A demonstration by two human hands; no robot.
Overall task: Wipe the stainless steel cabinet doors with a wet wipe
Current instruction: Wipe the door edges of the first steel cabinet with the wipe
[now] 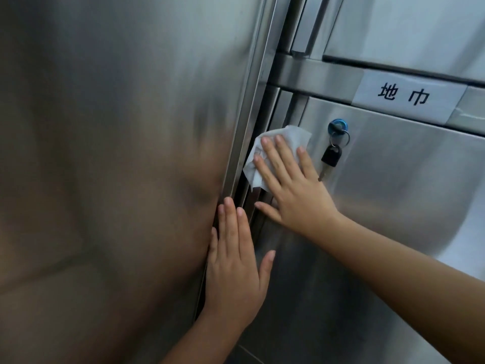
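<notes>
Steel cross rail (315, 72), white label (404, 97) with black characters, blue lock (338, 125), black-headed key (331, 155) hanging below, soft sheen

Stainless cabinet door (393, 193) — white wipe (288, 135) against it, key (331, 156) in lock (338, 125)

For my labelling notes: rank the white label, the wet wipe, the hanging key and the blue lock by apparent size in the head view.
1. white label
2. wet wipe, as far as it shows; the right hand covers part, so first place is unsure
3. hanging key
4. blue lock
</notes>
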